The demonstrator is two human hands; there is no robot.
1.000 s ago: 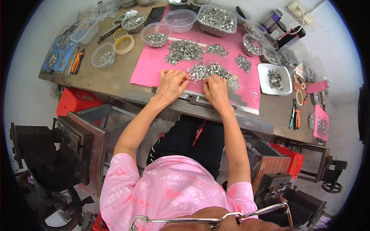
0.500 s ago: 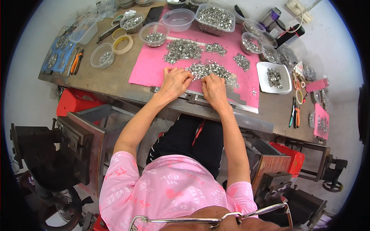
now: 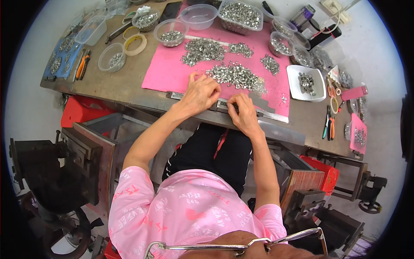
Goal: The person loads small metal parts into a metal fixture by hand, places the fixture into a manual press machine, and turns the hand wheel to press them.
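My left hand [image 3: 200,93] is closed with curled fingers by the metal bar [image 3: 176,95] at the table's front edge. My right hand [image 3: 245,113] is also closed, thumb against fingers, over the small block-like fixture [image 3: 222,105] on that bar. What either hand pinches, if anything, is too small or hidden to make out. Just beyond the fingers a pile of small shiny metal pieces [image 3: 237,76] lies on the pink mat [image 3: 161,71]. Farther back are a larger heap [image 3: 202,51] and two smaller heaps, one at the middle [image 3: 240,50] and one at the right [image 3: 270,64].
Plastic tubs of metal pieces [image 3: 239,17] line the back. A white tray [image 3: 293,88] stands to the right, near pliers [image 3: 331,127]. Tape rolls [image 3: 135,45], a round tub [image 3: 112,58] and more pliers [image 3: 83,67] lie left. Red stools [image 3: 84,110] sit below the table.
Both hands have come back from the near edge of the pile toward me, down to the bar and its fixture. The view has shifted slightly.
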